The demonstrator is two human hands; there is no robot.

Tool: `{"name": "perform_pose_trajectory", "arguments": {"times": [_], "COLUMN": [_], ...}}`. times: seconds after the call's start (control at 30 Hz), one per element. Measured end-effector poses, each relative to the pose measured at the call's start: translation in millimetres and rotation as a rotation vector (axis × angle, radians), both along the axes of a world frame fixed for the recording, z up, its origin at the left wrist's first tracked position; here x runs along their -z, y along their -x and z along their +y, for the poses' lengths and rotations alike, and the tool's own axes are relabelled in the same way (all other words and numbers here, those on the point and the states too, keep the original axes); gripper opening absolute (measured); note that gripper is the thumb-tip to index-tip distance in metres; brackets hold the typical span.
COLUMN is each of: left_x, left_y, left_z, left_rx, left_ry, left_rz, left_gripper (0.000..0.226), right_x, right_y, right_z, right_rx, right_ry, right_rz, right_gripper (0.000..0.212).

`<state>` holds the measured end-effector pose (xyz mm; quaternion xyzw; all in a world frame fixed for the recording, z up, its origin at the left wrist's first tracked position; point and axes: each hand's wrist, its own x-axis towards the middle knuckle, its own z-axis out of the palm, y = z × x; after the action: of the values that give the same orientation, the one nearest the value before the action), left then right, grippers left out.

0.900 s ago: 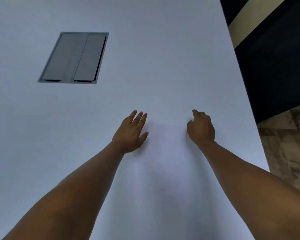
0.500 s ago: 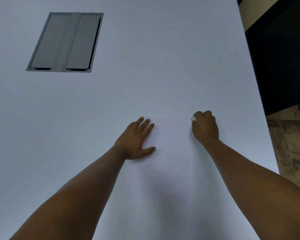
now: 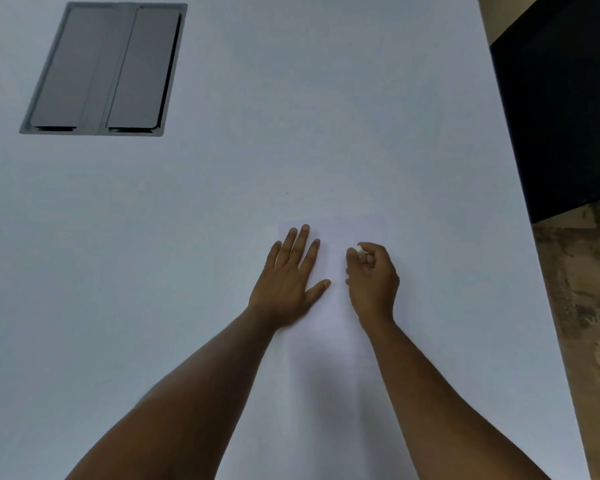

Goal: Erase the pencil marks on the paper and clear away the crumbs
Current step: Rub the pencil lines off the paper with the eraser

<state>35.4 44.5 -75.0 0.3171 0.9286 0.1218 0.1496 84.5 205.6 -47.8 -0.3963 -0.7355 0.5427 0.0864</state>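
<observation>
The paper [image 3: 340, 306] lies flat on the white bench [image 3: 222, 202], its far edge faintly visible beyond both hands and its near part running back between the forearms. Its outline is hard to separate from the bench surface, and no pencil marks or crumbs can be made out at this resolution.

The left hand [image 3: 290, 282] rests palm down on the left part of the sheet, fingers straight and slightly spread, thumb angled toward the middle. Judged purpose: to pin the sheet so it does not slide or crease under rubbing.

The right hand [image 3: 373, 278] is curled, pinching a small white eraser [image 3: 360, 250] at its fingertips. The eraser tip sits over the upper right part of the sheet, just beside the left hand's fingers; whether it touches the paper cannot be told. The grip, low and near the tip, appears chosen for firm pressure.

A grey recessed hatch [image 3: 104, 69] is set in the bench, well apart at far left.

Judged status: erasing stage; clearing crumbs not yet done.
</observation>
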Motion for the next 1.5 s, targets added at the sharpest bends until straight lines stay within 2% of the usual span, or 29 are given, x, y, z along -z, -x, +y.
{"name": "perform_pose_trajectory", "arguments": {"times": [0.23,0.4,0.57,0.67,1.03,1.13,1.27,1.37,1.43,1.5], "left_x": [6,10,13,15,17,15,15,16,17,18], "left_y": [-4,-4,-4,-4,-1,-2,-2,-2,-2,-2], "left_z": [-45,-47,-48,-48,-49,-48,-48,-48,-48,-49], "left_rx": [0.179,0.167,0.151,0.148,0.141,0.144,0.139,0.135,0.126,0.107], "left_ry": [-0.007,-0.018,-0.041,-0.062,-0.056,-0.047,-0.035,-0.045,-0.064,-0.089], "left_rz": [0.093,0.142,0.154,0.164,0.137,0.137,0.155,0.153,0.158,0.154], "left_gripper": [0.078,0.077,0.077,0.077,0.080,0.081,0.082,0.084,0.085,0.085], "right_x": [-4,-1,1,2,-3,-1,7,10,11,14], "right_y": [-13,-14,-13,-12,-8,-3,20,37,46,53], "right_z": [19,23,22,18,20,17,-10,-31,-39,-44], "right_rx": [0.125,0.091,0.180,0.209,0.475,0.367,0.043,-0.233,-0.334,-0.380], "right_ry": [0.226,0.303,0.322,0.324,0.627,0.440,0.051,-0.263,-0.359,-0.371], "right_rz": [0.083,0.102,0.149,0.174,0.344,0.247,0.127,0.149,0.161,0.162], "right_gripper": [0.011,0.007,0.011,0.005,0.023,0.019,0.019,0.020,0.021,0.022]}}
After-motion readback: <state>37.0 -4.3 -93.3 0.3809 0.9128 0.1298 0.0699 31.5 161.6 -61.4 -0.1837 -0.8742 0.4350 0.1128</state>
